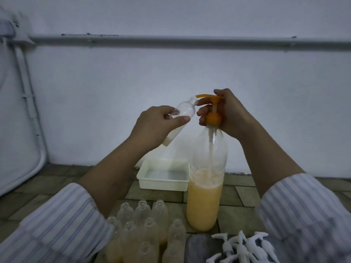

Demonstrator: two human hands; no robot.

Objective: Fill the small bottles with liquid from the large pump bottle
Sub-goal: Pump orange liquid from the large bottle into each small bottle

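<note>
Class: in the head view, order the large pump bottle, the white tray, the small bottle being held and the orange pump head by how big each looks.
1. large pump bottle
2. white tray
3. small bottle in the left hand, partly hidden
4. orange pump head, under the right hand

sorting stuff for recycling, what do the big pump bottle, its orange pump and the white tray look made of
Big pump bottle: likely clear thin plastic; the orange liquid and dip tube show through.
Orange pump: opaque moulded plastic, smooth, faintly glossy.
White tray: probably opaque plastic with a slight sheen; rounded rim and corners suggest moulding.
</note>
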